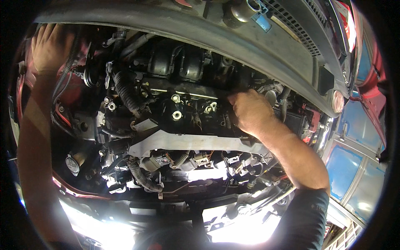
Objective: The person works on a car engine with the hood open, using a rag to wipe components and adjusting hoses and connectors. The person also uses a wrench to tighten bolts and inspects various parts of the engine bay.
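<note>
My left hand (48,48) lies with its fingers stretched out and apart at the far left of the engine bay, on the red body panel beside a black corrugated hose. Nothing shows in its grip. My right hand (252,110) is closed, knuckles up, at the right end of the engine's top, beside the black intake manifold (193,64). Its fingertips are in dark shadow, and whatever they hold is hidden. Left of that hand, bright round fittings (176,115) and short springy wires sit on the black engine cover.
A long grey metal bracket (187,142) crosses the engine's front, with several connectors below it. A thick corrugated hose (125,91) runs at left centre. The grey cowl edge (200,37) overhangs the back. A round cap (72,164) stands at front left, and a battery (293,121) at right.
</note>
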Available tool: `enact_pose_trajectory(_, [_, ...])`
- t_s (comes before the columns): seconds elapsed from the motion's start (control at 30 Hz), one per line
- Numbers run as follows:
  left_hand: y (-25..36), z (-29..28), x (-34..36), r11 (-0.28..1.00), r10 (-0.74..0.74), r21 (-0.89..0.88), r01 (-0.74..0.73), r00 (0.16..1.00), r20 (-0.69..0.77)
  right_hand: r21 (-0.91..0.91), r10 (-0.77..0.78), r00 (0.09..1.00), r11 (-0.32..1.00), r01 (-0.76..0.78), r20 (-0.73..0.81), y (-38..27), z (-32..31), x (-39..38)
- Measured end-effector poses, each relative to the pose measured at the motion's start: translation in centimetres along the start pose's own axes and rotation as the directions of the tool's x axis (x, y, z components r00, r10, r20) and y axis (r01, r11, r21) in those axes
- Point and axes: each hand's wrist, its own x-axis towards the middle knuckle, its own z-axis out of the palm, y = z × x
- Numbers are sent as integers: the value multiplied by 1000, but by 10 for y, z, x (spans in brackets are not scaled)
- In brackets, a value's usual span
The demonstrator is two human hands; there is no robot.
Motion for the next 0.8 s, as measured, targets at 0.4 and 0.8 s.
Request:
enact_pose_trajectory(0.4, [1, 1, 1, 1000, -9, 20, 9, 1000, 14, 64, -76, 993, 995, 71, 89, 10, 6, 12])
enact_pose_trajectory(0.8, [5, -4, 4, 1000, -7, -9, 7, 999, -37, 78, -168, 983, 984, 163, 68, 11, 9, 19])
